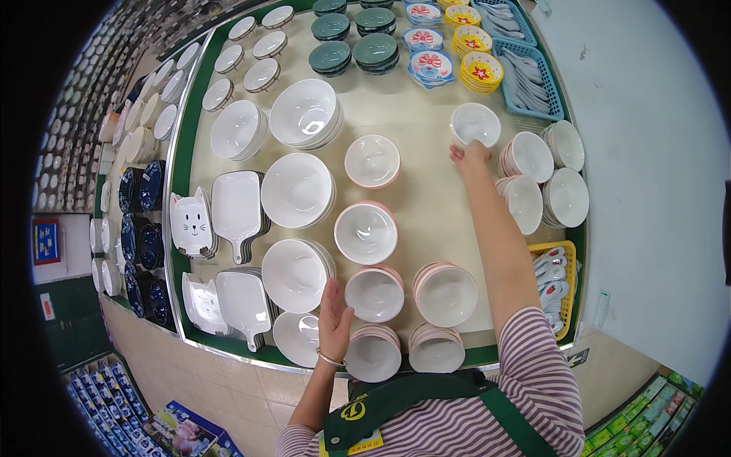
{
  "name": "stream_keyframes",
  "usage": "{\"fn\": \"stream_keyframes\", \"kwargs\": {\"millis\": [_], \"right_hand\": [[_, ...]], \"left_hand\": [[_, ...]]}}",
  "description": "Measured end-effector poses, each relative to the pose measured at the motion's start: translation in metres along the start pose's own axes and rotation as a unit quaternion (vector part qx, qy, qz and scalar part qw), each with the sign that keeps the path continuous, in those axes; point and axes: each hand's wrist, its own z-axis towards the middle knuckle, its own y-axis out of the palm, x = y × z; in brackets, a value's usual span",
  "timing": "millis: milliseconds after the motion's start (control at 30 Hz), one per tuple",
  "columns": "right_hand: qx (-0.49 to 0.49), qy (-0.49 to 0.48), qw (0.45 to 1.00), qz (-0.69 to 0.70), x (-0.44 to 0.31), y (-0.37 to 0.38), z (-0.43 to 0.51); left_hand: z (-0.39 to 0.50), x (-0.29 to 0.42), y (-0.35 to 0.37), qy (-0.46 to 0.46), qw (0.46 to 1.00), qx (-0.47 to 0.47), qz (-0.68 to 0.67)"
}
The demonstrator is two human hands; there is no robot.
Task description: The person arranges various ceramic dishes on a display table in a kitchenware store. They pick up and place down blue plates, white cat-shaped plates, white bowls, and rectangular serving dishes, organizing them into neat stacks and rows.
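Note:
My right hand [473,155] reaches forward and grips the near side of a white bowl [478,124], which may be the top of a short stack. Its fingertips show at the bowl's left side; the thumb is hard to make out. My left hand [334,320] holds nothing, its fingers extended and the thumb apart. It is between a stack of large white bowls [294,277] and a pink-sided bowl [375,294]. More pink-sided bowls stand ahead [365,233] and in stacks to the right [445,294].
White bowl stacks [525,157] and a yellow basket of spoons [573,285] line the right edge. Blue baskets [557,97], yellow bowls [481,68] and green bowls [376,50] stand at the back. White handled plates [237,200] and cat-faced plates [191,225] sit left.

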Motion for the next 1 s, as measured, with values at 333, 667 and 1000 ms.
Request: {"fn": "stream_keyframes", "kwargs": {"millis": [333,667,1000], "right_hand": [[-0.198,-0.01,0.929,-0.311,0.024,-0.03,-0.074],[-0.24,0.029,0.881,-0.406,0.027,-0.119,-0.139],[-0.242,0.088,0.903,-0.344,-0.01,-0.219,-0.167]], "left_hand": [[-0.016,-0.016,-0.015,-0.009,0.999,0.034,-0.009],[-0.022,-0.017,-0.005,0.012,1.0,0.015,-0.007],[-0.041,-0.026,-0.016,0.025,0.999,0.032,0.003]]}}
